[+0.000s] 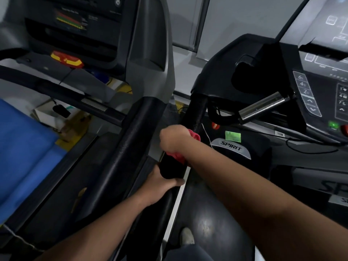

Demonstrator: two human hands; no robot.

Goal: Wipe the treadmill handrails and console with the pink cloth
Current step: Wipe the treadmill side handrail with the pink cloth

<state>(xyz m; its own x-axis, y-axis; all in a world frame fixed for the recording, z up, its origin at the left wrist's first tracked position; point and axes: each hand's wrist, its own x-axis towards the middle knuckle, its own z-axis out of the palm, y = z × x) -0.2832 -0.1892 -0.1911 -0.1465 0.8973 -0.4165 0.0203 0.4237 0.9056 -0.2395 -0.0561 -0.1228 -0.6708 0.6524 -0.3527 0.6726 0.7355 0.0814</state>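
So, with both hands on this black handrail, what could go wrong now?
1. The crumpled pink cloth shows only at the edges of the right hand, so part of the black padded handrail may get missed.
2. A thin white cord hangs beside the rail just past the cloth; a longer stroke might snag it.
3. The left hand holds the rail's end, so that spot stays unwiped.

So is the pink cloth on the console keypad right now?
No, the right hand grips the pink cloth around the black padded handrail.
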